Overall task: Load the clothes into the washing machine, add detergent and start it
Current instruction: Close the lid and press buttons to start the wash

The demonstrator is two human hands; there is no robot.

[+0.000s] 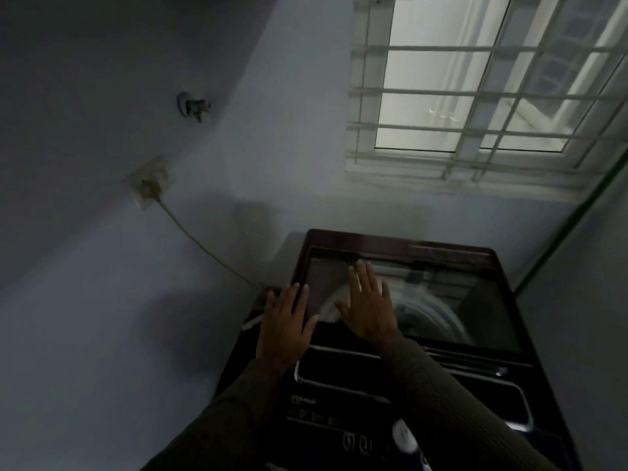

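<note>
A dark top-loading washing machine (503,379) stands in the corner under the window. Its glass lid (452,307) is raised and tilted toward the wall, and the drum shows dimly through it. My left hand (285,324) lies flat with straight fingers on the lid's left edge. My right hand (368,304) presses flat on the glass a little further right, fingers spread. The control panel (360,433) with a white knob (404,435) sits at the front. No clothes or detergent are in view.
A wall socket (149,181) with a cable running down to the machine sits on the left wall, with a water tap (193,105) above it. A barred window (475,93) fills the upper right. Walls close in on both sides.
</note>
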